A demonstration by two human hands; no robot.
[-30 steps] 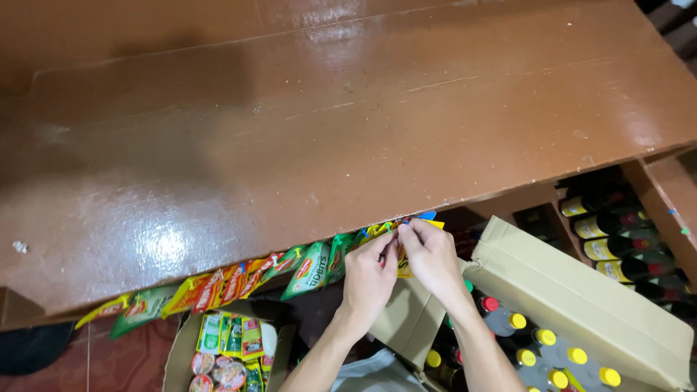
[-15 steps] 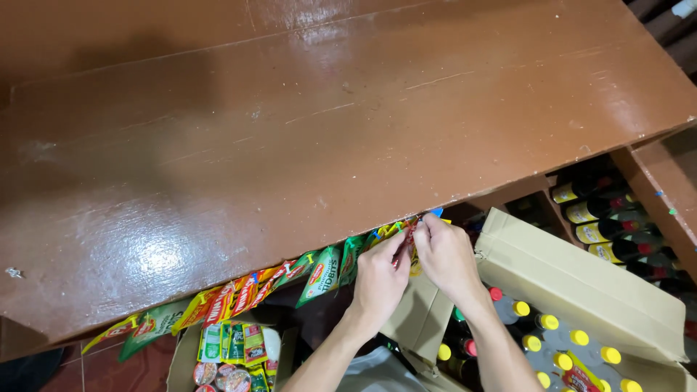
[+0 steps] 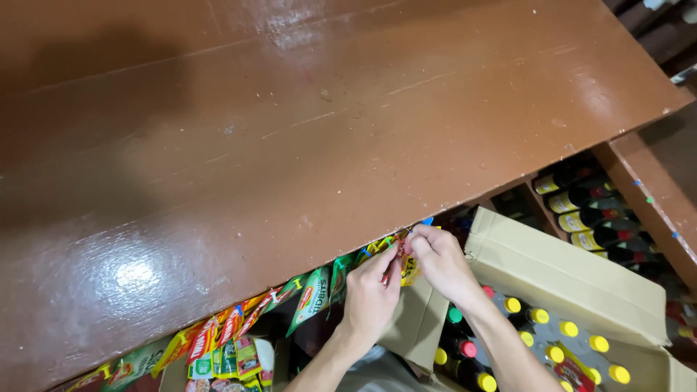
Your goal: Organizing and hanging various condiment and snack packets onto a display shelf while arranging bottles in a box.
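We pinch a small yellow and red packet (image 3: 408, 267) with both hands. Our left hand (image 3: 372, 294) holds it from the left, fingers pressed together on it. Our right hand (image 3: 438, 260) pinches its top from the right. The packet hangs right at the near edge of the big brown table (image 3: 290, 138). More hanging packets (image 3: 247, 323) run off to the left. On the near right sits a cardboard box (image 3: 573, 279) of bottles with yellow caps (image 3: 566, 341).
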